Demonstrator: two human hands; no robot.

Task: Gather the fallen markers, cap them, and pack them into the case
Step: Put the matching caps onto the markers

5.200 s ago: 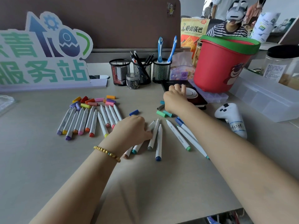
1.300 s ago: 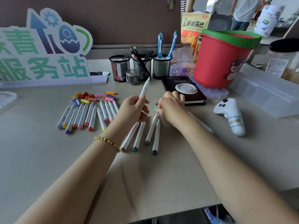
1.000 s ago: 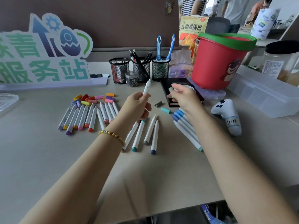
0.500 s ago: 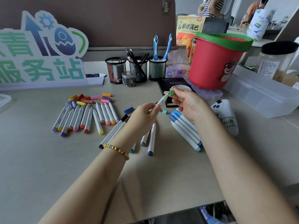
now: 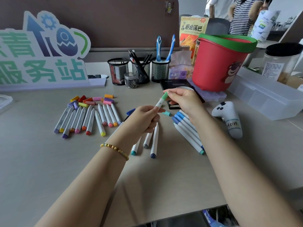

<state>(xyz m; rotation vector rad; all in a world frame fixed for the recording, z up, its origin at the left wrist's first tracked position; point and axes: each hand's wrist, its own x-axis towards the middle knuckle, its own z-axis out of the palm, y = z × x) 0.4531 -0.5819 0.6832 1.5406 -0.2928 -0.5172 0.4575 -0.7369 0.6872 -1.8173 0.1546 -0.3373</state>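
Observation:
My left hand (image 5: 144,118) grips a white marker (image 5: 158,104) by its barrel, tip pointing up and right. My right hand (image 5: 183,99) pinches a green cap (image 5: 164,96) that sits on that marker's tip. A row of uncapped markers (image 5: 86,119) lies to the left, with several loose coloured caps (image 5: 91,100) above them. Three white markers (image 5: 150,140) lie below my left hand. A group of blue-capped markers (image 5: 186,128) lies under my right forearm. A teal cap (image 5: 166,113) and a blue cap (image 5: 130,111) lie loose on the desk. No marker case is recognisable.
Three mesh pen holders (image 5: 139,71) and a small clip jar (image 5: 131,79) stand at the back. A red bucket (image 5: 219,63), a clear plastic box (image 5: 268,99), a white controller (image 5: 229,118), a black notebook (image 5: 173,84) and a sign (image 5: 42,51) surround the desk. People stand behind at the right.
My left hand lifted a marker off the desk and tilted it toward the right. My right hand picked up a green cap and brought it onto the marker's tip.

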